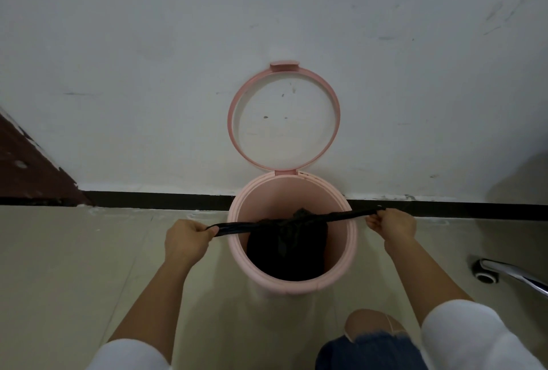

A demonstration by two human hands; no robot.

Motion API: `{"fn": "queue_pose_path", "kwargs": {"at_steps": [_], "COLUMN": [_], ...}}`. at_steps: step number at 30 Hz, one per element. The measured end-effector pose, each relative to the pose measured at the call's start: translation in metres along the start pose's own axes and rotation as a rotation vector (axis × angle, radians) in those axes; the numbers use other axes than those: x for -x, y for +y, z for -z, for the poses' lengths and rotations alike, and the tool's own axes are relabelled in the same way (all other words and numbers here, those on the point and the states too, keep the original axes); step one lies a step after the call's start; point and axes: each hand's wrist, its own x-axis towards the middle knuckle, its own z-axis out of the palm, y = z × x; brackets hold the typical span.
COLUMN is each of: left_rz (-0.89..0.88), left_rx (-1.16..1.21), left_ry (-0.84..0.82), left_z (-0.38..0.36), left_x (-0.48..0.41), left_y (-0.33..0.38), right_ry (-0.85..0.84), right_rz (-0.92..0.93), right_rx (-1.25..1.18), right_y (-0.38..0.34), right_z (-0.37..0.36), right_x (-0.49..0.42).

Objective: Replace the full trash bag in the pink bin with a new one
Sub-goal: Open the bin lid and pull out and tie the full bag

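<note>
A round pink bin (350, 251) stands on the floor against the wall, its pink ring lid (234, 97) flipped up against the wall. Inside sits a black trash bag (286, 251), its top gathered into a knot at the middle. Two twisted black strands run out sideways from the knot over the bin's rim. My left hand (186, 240) is shut on the left strand, just outside the rim. My right hand (391, 226) is shut on the right strand, beyond the right rim. Both strands are pulled taut.
A white wall with a black baseboard (148, 200) runs behind the bin. A chrome chair leg with a caster (489, 273) stands on the beige floor at the right. My knee in torn jeans (367, 331) is below the bin. A dark red door edge (26, 168) is at far left.
</note>
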Motion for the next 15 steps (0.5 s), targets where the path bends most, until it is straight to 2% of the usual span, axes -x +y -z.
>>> {"fn": "queue_pose_path", "kwargs": {"at_steps": [4,6,8,10,12,15], "left_rz": [-0.047,-0.089,-0.169,-0.273,-0.371,-0.482], "left_rx": [0.289,0.414,0.426,0.373,0.286,0.146], "left_ry": [-0.021,-0.052,-0.119,-0.194,-0.26,-0.284], "left_z": [0.008,0.012,0.01,0.006,0.003,0.002], "left_x": [0.006,0.012,0.021,0.029,0.035,0.04], "left_y": [0.023,0.044,0.067,0.089,0.109,0.129], "right_ry": [-0.08,-0.207,-0.373,-0.548,-0.654,-0.771], "right_rz": [0.373,0.502,0.58,0.589,0.544,0.358], "right_rx": [0.187,0.244,0.275,0.32,0.329,0.219], "right_y": [-0.011,-0.024,-0.032,-0.031,-0.026,-0.021], "right_z": [-0.01,-0.019,-0.03,-0.042,-0.052,-0.061], "right_x": [0.023,0.046,0.074,0.101,0.118,0.128]}}
